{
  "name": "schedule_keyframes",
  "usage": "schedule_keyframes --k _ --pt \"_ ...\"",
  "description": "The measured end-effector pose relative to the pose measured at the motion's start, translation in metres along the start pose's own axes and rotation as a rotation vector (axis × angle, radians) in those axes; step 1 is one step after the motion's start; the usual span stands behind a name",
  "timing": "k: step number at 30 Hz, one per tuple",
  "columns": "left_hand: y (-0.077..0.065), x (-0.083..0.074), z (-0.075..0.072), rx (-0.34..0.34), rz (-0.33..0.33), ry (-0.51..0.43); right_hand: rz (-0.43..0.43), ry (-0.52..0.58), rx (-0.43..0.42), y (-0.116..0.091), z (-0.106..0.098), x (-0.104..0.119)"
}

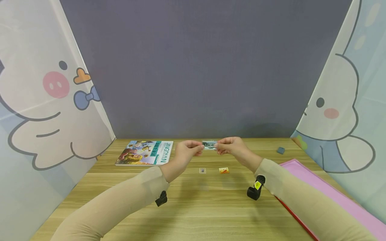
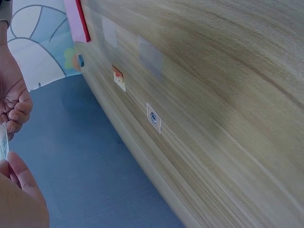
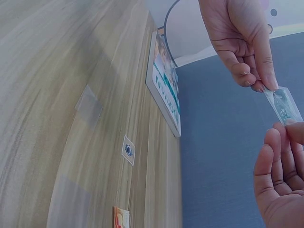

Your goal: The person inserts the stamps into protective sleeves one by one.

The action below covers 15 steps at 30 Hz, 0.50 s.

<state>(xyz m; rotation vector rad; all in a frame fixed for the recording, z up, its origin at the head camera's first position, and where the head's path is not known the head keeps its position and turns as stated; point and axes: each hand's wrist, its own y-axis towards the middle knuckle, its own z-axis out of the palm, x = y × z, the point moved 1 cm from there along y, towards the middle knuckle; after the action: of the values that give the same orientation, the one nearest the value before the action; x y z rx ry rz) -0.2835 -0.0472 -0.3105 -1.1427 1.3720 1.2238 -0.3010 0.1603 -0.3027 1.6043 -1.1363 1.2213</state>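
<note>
Above the far part of the table, a small clear plastic sleeve with a dark greenish picture (image 1: 209, 145) is stretched between both hands. My left hand (image 1: 184, 153) pinches its left end between thumb and fingers. At the other end, the right hand (image 1: 236, 149) pinches it the same way. The right wrist view shows the sleeve (image 3: 284, 105) tilted, thin and see-through at its edges. Below the hands lie a small square card with a round dark emblem (image 1: 202, 170) and a yellow-and-red card (image 1: 224, 170).
Two faint clear plastic pieces, one on the left (image 3: 89, 105) and one lower (image 3: 69, 202), lie flat on the wooden table (image 1: 208, 217). A picture book (image 1: 144, 153) is at the back left. On the right are a small blue-grey block (image 1: 280, 150) and a pink red-edged board (image 1: 319, 187).
</note>
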Motion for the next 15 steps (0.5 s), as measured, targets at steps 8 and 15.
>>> schedule_keyframes --k 8,15 --pt "-0.0002 0.0003 0.0001 -0.011 -0.002 0.021 0.008 0.012 -0.011 0.0008 0.0014 -0.0013" --pt "-0.0004 0.0003 -0.0002 -0.019 -0.012 0.032 0.0 0.018 -0.008 0.0016 0.0019 -0.0034"
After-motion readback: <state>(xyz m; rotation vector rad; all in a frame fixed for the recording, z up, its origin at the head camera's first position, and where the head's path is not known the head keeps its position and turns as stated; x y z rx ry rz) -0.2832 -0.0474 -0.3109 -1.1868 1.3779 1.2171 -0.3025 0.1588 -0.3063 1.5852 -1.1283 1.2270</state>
